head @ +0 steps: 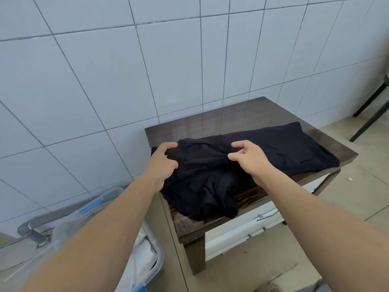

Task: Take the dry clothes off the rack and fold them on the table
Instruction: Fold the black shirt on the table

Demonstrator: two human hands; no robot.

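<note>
On dark table [242,116], both hands [166,163] [250,157] pinch black garment [284,146]; bin [155,245] holds white cloth [143,262].

Clear plastic bin [147,245] — white tiled wall [105,81].

Both bare forearms reached forward from six o'clock toward twelve, the left hand [163,160] at nine o'clock with curled fingers gripping the black garment [242,163], the right hand [249,158] at three o'clock pinching a fold between thumb and bent fingers.
</note>
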